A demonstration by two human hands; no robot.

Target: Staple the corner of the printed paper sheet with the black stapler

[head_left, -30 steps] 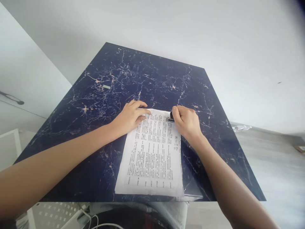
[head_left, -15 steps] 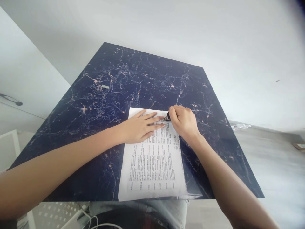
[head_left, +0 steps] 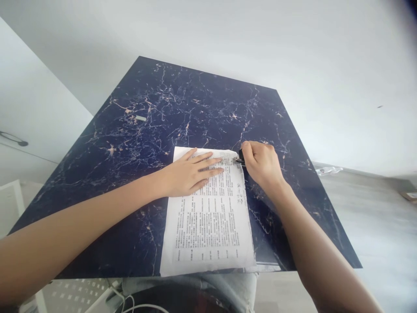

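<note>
My left hand (head_left: 192, 174) lies flat with spread fingers on the upper part of a printed paper stack (head_left: 208, 230). Handwriting runs along the stack's right side. In a closed fist, my right hand (head_left: 262, 165) grips a small black stapler (head_left: 240, 158). Its metal nose reaches over the stack's upper right edge, where the paper corner looks slightly lifted. Most of the stapler is hidden by the fist, and whether its jaws are pressed together cannot be seen.
A dark blue marble-patterned table (head_left: 208, 108) carries the paper. A small silvery strip (head_left: 141, 118), perhaps staples, lies at its far left. White cables (head_left: 143, 307) hang below the near edge. Clear plastic (head_left: 329, 170) lies on the floor at right.
My right hand has drawn the stapler to the right, away from my left fingertips, to the stack's upper right edge. My left hand still presses on the paper.
</note>
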